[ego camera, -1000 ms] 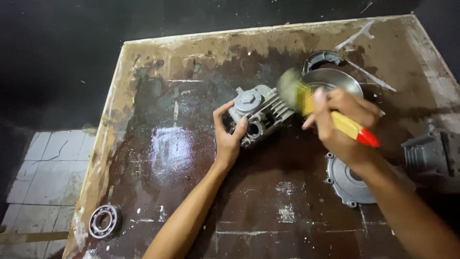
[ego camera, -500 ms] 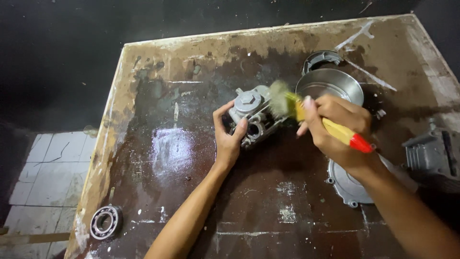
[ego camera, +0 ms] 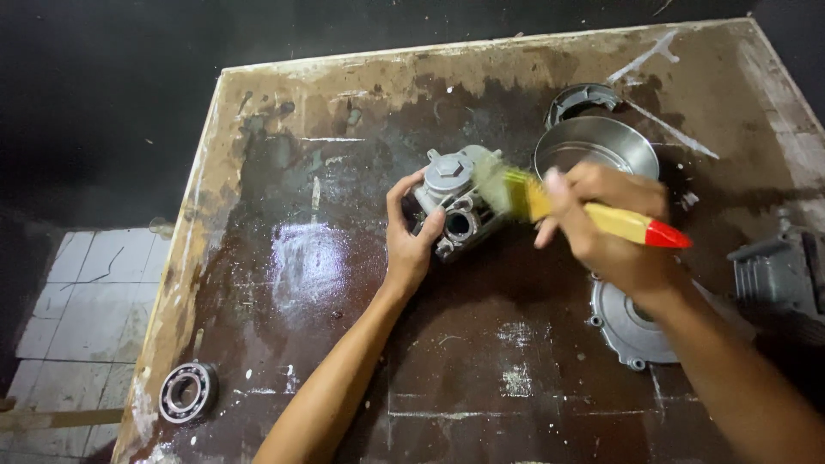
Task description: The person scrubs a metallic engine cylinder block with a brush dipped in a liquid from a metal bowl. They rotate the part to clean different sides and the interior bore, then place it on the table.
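A grey metal engine part (ego camera: 458, 202) with round ports lies near the middle of a wet, dark brown wooden table (ego camera: 344, 309). My left hand (ego camera: 407, 238) grips its left side, thumb and fingers around it. My right hand (ego camera: 608, 228) holds a paintbrush (ego camera: 593, 215) with a yellow handle and red tip. Its bristles, blurred, touch the top right of the engine part.
A round metal bowl (ego camera: 597, 144) sits behind my right hand, with a dark curved piece (ego camera: 584, 96) beyond it. A round metal cover (ego camera: 630, 326) lies under my right forearm. A finned engine block (ego camera: 782, 275) stands at the right edge. A ball bearing (ego camera: 186, 392) rests near the front left corner.
The brush has moved left and down from above the bowl onto the engine part. My left hand has stayed on the part.
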